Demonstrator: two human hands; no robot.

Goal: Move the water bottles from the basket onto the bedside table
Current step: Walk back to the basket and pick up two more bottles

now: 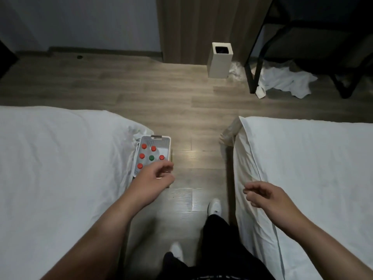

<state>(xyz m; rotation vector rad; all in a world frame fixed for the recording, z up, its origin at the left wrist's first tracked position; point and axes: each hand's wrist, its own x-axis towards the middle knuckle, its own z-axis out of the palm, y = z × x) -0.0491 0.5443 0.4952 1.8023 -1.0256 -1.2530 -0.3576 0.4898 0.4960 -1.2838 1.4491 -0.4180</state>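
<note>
Fingers (168, 165) of your left hand (155, 174) are loosely curled, thumb apart from them, w/ nothing visibly in their grasp. The hand hangs over the near end of the basket (159, 139) and hides that corner, so I can't tell if it touches anything there. Fingers (250, 187) of your right hand (262, 196) are also loosely curled and empty, hovering at the edge of the right bed (312, 168), centre-right of frame, well apart from the basket. The water bottles (151, 157) stand upright in the basket, seen caps-up. The basket sits on the floor (181, 93) just left of centre, tight against the left bed (50, 158). Count: 6 caps showing, i.e. 5 red and 1 green; more could sit under your left hand. Also 1 basket, 2 beds, 1 white bin (220, 61) at upper centre, 1 crumpled white cloth (286, 81) upper right under a black frame (252, 63), and 2 white shoes (215, 206) at bottom centre. The bedside table isn't in frame, so whatever already stands on it can't be checked. Judging from this view, no bottle is in hand yet and at least 6 are left to move. You look to be at the reach-in step, w/ grasp, lift and carry all to come.
</note>
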